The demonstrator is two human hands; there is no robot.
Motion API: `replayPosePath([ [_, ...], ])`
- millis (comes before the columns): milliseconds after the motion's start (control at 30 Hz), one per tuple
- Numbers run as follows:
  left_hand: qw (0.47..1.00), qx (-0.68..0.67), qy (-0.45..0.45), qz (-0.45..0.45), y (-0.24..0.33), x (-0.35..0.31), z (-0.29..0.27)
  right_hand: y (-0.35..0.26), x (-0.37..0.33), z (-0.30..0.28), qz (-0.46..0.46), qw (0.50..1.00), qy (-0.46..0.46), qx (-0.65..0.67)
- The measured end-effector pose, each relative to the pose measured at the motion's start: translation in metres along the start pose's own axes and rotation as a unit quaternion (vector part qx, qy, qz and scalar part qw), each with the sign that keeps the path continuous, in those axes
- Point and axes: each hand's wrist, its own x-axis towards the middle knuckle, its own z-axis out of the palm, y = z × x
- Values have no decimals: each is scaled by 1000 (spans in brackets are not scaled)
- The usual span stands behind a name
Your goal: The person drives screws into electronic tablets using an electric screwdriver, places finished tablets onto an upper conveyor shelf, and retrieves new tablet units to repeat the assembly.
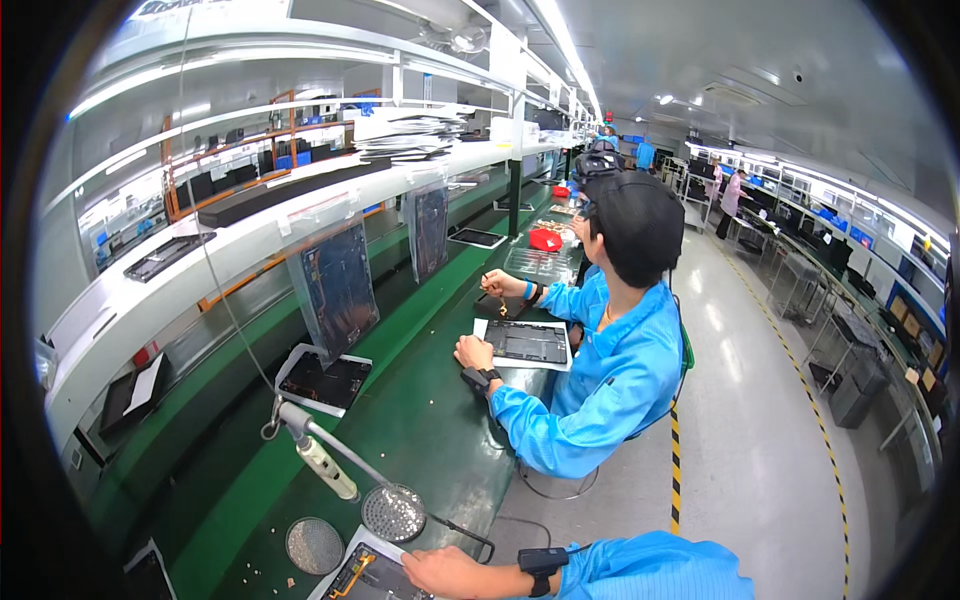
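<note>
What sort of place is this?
Probably an electronics assembly workshop: a long green workbench, an opened black flat device with an orange ribbon cable, and a co-worker in blue workwear.

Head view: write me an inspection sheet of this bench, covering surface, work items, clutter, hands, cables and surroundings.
Surface: green bench, with tiny bits scattered near the dishes.
Work items: dark panel with an orange strip, cut off by the lower edge.
Clutter: round dish, second dish beside it; hanging tool above the bench.
Hands: right hand at the panel's edge, grip unclear; left hand not in view.
Cables: thin cord running up near the tool.
Surroundings: co-worker in blue at another panel; paper stack on a shelf.
</note>
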Motion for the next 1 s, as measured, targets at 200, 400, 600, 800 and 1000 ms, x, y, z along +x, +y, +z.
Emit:
replayPosePath([
  [200, 991, 127, 44, 23, 96, -23, -19, -3, 12, -3, 0, 1000, 21, -12],
  [400, 978, 152, 119, 80, 138, -29, -35, -32, 24, -31, 23, 996, 36, 77],
  [600, 932, 92, 105, 335, 195, 37, 7, -39, 92, -80, 17, 979, 187, 83],
  [800, 949, 88, 77, 293, 162, 53, 18, -22, 159, -37, 114, 958, 258, 47],
  [1000, 958, 77, 53, 271, 153, 52, 31, -4, 184, -22, 88, 885, 190, 416],
])
